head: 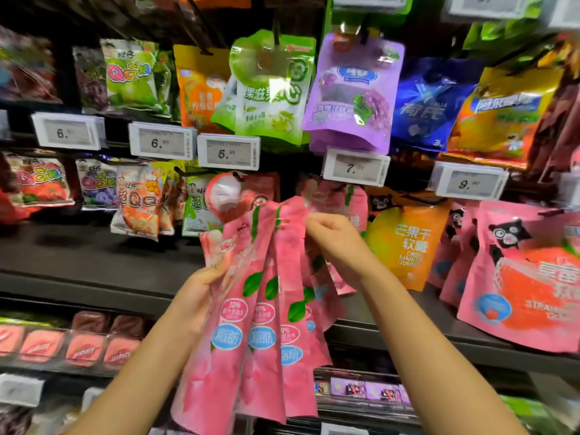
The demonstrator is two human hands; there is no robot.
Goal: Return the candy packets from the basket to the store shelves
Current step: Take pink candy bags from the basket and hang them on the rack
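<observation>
- Left hand (201, 290) grips a fanned stack of pink candy packets (260, 309) from the left edge, fingers curled round it; at least four packets count in the fan (maybe a fifth behind, overlap hides it).
- Right hand (332, 237) pinches the top corner of the rightmost packets, near their hang holes; the hands are apart, both clamped on the same bunch.
- Long axis of the packets runs near vertical, tops tilted up and away toward the shelf; bottoms hang low between the forearms.
- Key relation: the matching pink packets (332, 196) hang just behind and above the right hand, so the right hand is nearer the target spot; the peg itself is hidden.
- Likely next move: lift one packet's hole onto that peg, left hand keeping the rest.
- Behind, same row: mango gummy pouch (408, 243) just right of the hands, bear-print pink pouches (518, 277) further right.
- Upper row: green pouch (273, 89), purple pouch (354, 92); five price tags readable, nearest one (356, 167) above the target.
- Basket not in view.
</observation>
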